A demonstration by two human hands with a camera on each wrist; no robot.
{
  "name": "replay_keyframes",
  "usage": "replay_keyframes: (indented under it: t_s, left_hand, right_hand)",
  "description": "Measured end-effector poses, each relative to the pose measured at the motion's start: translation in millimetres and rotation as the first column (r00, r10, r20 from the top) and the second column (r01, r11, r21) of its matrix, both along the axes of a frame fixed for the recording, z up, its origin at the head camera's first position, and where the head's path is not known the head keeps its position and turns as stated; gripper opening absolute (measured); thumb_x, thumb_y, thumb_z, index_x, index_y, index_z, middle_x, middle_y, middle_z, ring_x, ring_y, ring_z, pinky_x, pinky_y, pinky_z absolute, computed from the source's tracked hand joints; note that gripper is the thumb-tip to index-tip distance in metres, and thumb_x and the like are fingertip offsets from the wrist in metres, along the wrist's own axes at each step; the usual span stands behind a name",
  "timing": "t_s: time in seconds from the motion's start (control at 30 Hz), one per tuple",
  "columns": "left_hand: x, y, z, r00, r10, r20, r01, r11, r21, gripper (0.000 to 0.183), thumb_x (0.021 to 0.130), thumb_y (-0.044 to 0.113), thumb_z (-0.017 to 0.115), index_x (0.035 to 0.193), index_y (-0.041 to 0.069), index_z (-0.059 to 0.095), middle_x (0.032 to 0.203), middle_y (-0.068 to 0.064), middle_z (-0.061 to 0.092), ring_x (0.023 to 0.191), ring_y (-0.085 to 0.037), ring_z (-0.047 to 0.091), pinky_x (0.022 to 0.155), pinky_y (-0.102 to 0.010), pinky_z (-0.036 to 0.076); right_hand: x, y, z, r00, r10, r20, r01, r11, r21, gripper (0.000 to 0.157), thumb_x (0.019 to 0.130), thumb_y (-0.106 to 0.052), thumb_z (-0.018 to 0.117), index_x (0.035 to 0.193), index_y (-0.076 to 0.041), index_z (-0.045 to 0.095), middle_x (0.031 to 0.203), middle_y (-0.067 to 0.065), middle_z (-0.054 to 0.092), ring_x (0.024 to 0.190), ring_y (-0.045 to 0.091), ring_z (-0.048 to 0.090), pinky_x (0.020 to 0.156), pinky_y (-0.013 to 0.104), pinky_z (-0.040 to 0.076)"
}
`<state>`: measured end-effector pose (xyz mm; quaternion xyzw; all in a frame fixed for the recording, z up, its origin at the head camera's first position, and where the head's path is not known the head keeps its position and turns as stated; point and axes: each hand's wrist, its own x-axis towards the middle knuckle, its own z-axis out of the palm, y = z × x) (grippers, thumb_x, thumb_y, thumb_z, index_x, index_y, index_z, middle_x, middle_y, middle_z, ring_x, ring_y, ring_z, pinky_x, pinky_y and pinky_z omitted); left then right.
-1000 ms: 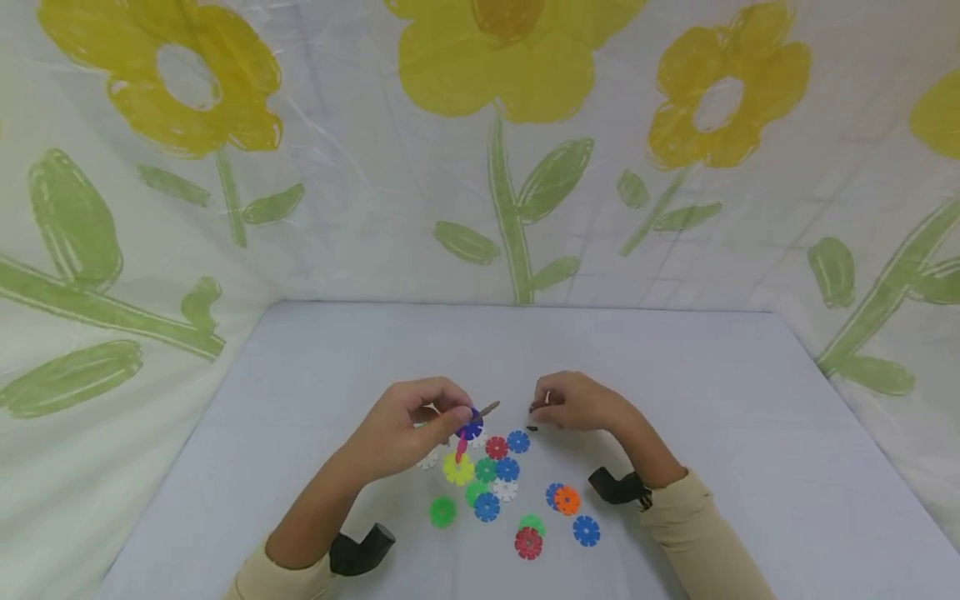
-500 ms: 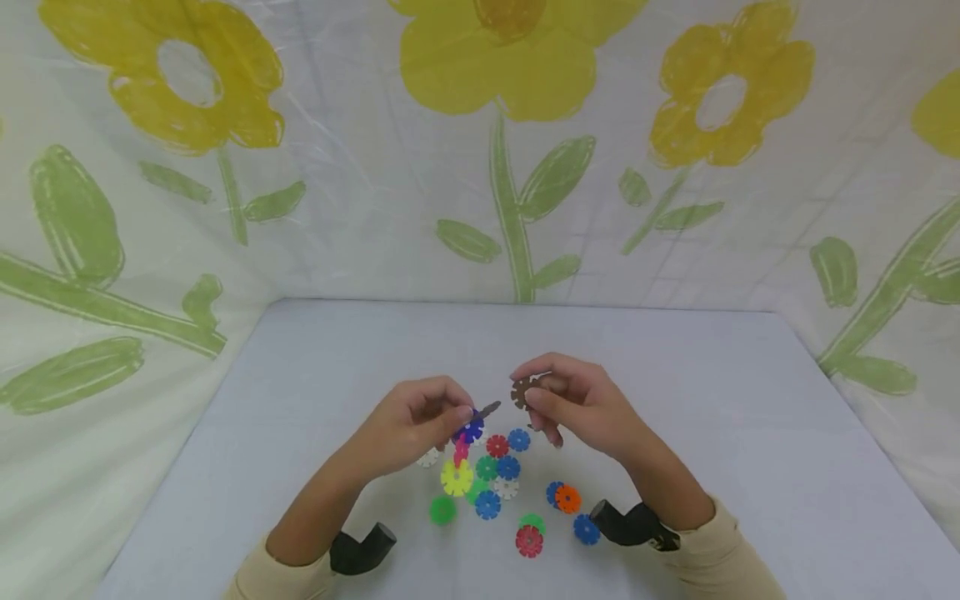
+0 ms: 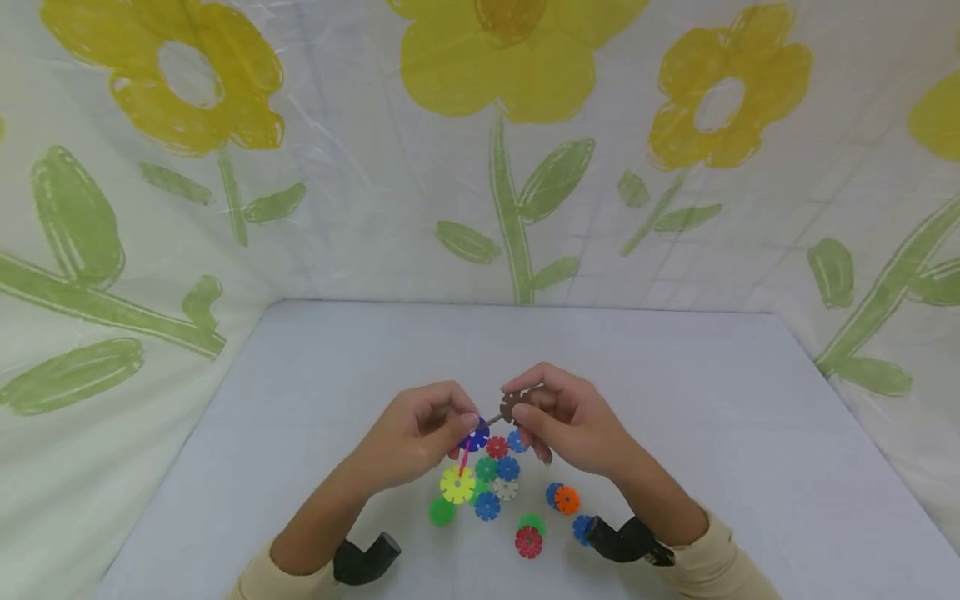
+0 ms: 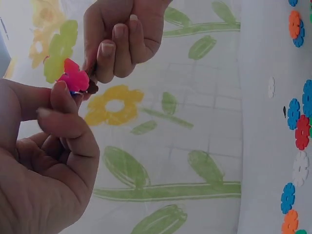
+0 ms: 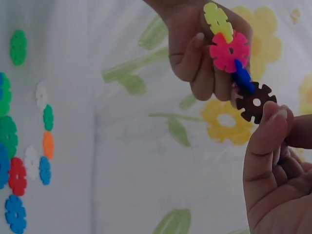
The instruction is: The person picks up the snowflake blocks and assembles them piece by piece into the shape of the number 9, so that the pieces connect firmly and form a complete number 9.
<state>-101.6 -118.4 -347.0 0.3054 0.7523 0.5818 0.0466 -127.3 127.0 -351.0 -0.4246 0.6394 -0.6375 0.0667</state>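
Note:
My left hand [image 3: 405, 437] pinches the dark blue notched plastic disc [image 3: 477, 436] of a small chain of interlocking discs. From it hang a pink disc [image 5: 225, 52] and a yellow disc [image 3: 457, 484]; a brown disc [image 5: 248, 103] joins its other side. Between thumb and fingers, my right hand [image 3: 581, 421] holds another brown disc [image 3: 510, 407], its edge right at the chain's brown disc. Both hands are raised over the table, fingertips close together. In the left wrist view, the fingers largely hide the dark blue and brown pieces.
Loose notched discs lie on the white table [image 3: 337, 350] below the hands, among them a red disc [image 3: 528, 542], an orange disc [image 3: 567, 500], a green disc [image 3: 442, 512] and several blue ones. A cloth with painted flowers [image 3: 495, 67] stands behind the table.
My right hand picked a brown disc up from the table, turned it upright and brought it left against the chain's brown disc. The left hand has barely moved, keeping its pinch.

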Motion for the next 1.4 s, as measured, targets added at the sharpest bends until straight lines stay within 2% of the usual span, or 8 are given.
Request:
replay_keyframes:
  t_s: [0.23,0.37,0.5,0.77,0.93,1.13,1.3,1.4]
  left_hand:
    - [6.6,4,-2.3,0.989,0.085,-0.117,-0.081,0.996,0.037,0.01,0.096,-0.001,0.063,0.09,0.007,0.064,0.067,0.003,0.056,0.051,-0.013,0.048,0.044,-0.024,0.043]
    - [7.7,6,-5.1,0.982,0.096,-0.162,-0.091,0.995,0.043,0.011,0.095,-0.002,0.063,0.09,0.007,0.064,0.067,0.003,0.056,0.05,-0.011,0.046,0.043,-0.023,0.042]
    - [8.0,7,-6.9,0.98,0.1,-0.172,-0.095,0.995,0.041,0.011,0.095,-0.002,0.063,0.09,0.007,0.064,0.067,0.003,0.056,0.05,-0.01,0.045,0.043,-0.023,0.041]
    - [6.1,5,-6.1,0.979,0.131,-0.156,-0.128,0.991,0.032,0.01,0.097,-0.001,0.063,0.091,0.007,0.064,0.07,0.002,0.059,0.052,-0.011,0.048,0.045,-0.024,0.044]
    - [2.6,2,-5.1,0.983,0.119,-0.137,-0.121,0.993,-0.011,0.005,0.098,0.006,0.064,0.094,0.008,0.066,0.07,0.002,0.061,0.054,-0.012,0.05,0.047,-0.024,0.046]
    - [-2.2,-4,-3.2,0.975,0.141,-0.174,-0.168,0.974,-0.152,0.006,0.095,0.023,0.071,0.096,0.018,0.073,0.077,0.012,0.065,0.061,-0.012,0.053,0.052,-0.025,0.046]
    - [-3.6,-1,-3.7,0.97,0.162,-0.182,-0.196,0.963,-0.187,0.011,0.092,0.029,0.075,0.1,0.021,0.074,0.08,0.014,0.063,0.065,-0.012,0.054,0.055,-0.025,0.049]
    - [-3.5,0,-2.9,0.971,0.163,-0.175,-0.196,0.962,-0.19,0.013,0.091,0.025,0.077,0.102,0.02,0.075,0.082,0.014,0.065,0.067,-0.012,0.056,0.057,-0.025,0.051]
  right_hand:
    - [6.6,-10,-6.0,0.995,-0.08,-0.063,0.079,0.997,-0.024,0.022,0.098,0.013,0.051,0.116,0.003,0.056,0.07,0.01,0.057,0.049,0.016,0.047,0.039,0.027,0.045]
    - [10.0,-11,-6.6,0.99,-0.122,-0.076,0.122,0.992,-0.002,0.025,0.097,0.014,0.051,0.116,0.0,0.058,0.069,0.011,0.056,0.049,0.016,0.048,0.039,0.027,0.044]
    - [10.9,-11,-5.9,0.988,-0.14,-0.059,0.141,0.99,0.025,0.025,0.096,0.014,0.052,0.115,-0.001,0.059,0.069,0.011,0.057,0.049,0.016,0.049,0.039,0.027,0.046]
    - [6.4,-9,-3.9,0.99,-0.103,-0.096,0.102,0.995,-0.016,0.025,0.097,0.016,0.05,0.117,0.002,0.057,0.07,0.01,0.059,0.05,0.018,0.05,0.04,0.027,0.047]
    - [1.4,-8,-5.4,0.991,-0.051,-0.127,0.047,0.998,-0.034,0.025,0.097,0.016,0.05,0.119,0.006,0.055,0.071,0.013,0.057,0.051,0.018,0.049,0.041,0.028,0.046]
    - [-1.0,-5,-8.6,0.994,-0.025,-0.105,0.034,0.996,0.088,0.031,0.099,0.01,0.051,0.125,-0.003,0.061,0.077,0.003,0.057,0.055,0.015,0.049,0.044,0.031,0.048]
    - [1.4,-6,-10.0,0.989,0.036,-0.14,-0.011,0.984,0.179,0.033,0.102,0.005,0.049,0.131,-0.007,0.061,0.08,0.002,0.054,0.059,0.012,0.048,0.05,0.026,0.047]
    - [4.0,-7,-8.5,0.988,0.022,-0.151,0.009,0.979,0.205,0.033,0.103,0.002,0.051,0.133,-0.009,0.059,0.081,0.0,0.057,0.06,0.01,0.049,0.051,0.024,0.047]
